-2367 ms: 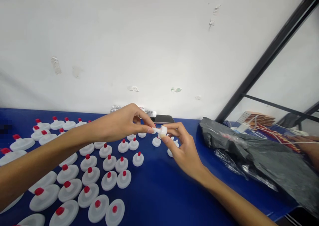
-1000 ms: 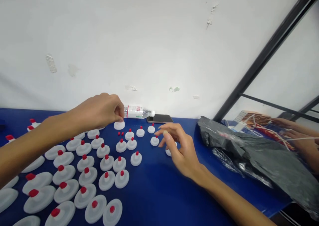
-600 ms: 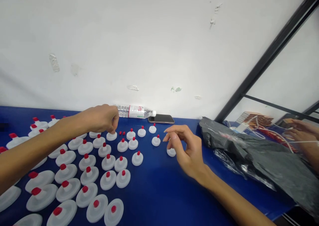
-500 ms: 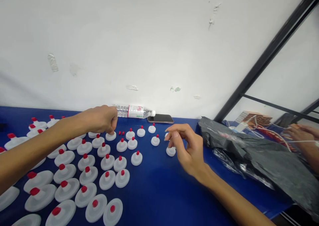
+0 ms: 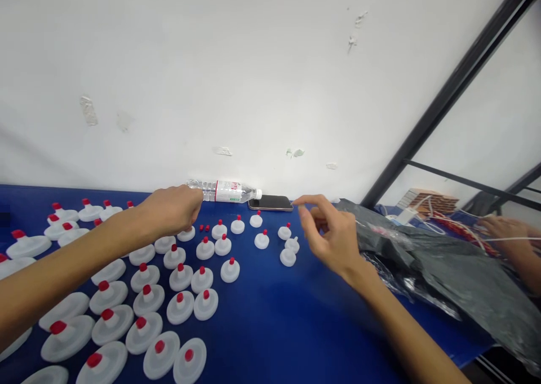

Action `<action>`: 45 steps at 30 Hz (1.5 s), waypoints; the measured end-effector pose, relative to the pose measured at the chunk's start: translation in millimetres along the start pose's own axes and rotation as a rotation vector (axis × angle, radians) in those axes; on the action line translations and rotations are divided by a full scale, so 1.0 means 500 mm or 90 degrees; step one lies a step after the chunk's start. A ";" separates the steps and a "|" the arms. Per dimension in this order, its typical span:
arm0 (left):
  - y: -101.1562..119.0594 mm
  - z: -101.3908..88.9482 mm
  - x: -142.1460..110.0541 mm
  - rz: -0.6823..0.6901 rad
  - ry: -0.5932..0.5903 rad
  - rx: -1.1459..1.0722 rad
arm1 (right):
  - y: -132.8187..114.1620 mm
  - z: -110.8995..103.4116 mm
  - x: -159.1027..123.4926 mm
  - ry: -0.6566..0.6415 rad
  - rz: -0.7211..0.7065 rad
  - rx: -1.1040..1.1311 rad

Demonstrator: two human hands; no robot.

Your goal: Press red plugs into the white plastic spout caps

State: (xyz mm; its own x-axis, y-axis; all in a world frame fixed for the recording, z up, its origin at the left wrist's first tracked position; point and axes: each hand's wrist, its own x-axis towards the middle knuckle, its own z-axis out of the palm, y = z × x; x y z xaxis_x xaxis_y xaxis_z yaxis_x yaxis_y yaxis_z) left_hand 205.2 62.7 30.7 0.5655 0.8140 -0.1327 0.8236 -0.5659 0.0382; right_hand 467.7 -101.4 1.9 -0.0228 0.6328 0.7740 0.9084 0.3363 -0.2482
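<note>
Several white disc-shaped caps with red tips (image 5: 181, 308) stand in rows on the blue table (image 5: 270, 327). My left hand (image 5: 173, 209) hovers with curled fingers just above a plain white cap (image 5: 186, 234), beside two loose red tips (image 5: 204, 227); what its fingertips hold is hidden. My right hand (image 5: 329, 232) is in the air with fingers spread, holding nothing, at the near edge of a black plastic bag (image 5: 426, 260). Two untipped white caps (image 5: 289, 251) lie just left of it.
A water bottle (image 5: 226, 190) lies on its side against the wall, with a dark phone (image 5: 270, 203) next to it. Another person's hand (image 5: 507, 232) works with cables at the far right, behind a black metal frame (image 5: 443, 107).
My right hand let go of the cap it held with the left, then rose and moved right toward the black bag. My left hand drew back left to the loose red tips and stayed there.
</note>
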 end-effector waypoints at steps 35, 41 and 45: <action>-0.014 0.035 0.034 0.130 0.063 -0.040 | -0.013 0.023 -0.009 -0.470 -0.040 0.031; 0.017 -0.019 0.008 0.169 0.143 -0.117 | -0.018 0.025 -0.011 -0.424 -0.042 0.023; 0.067 -0.036 -0.032 0.251 0.135 -0.237 | -0.020 0.030 -0.012 -0.347 -0.034 0.107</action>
State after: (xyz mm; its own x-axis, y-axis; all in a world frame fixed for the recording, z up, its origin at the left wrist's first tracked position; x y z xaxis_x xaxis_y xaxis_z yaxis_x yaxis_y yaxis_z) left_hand 224.6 33.1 51.8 0.7979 0.5807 0.1617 0.4867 -0.7788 0.3956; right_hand 452.5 -97.8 -8.9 -0.3191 0.8649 0.3875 0.8220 0.4561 -0.3410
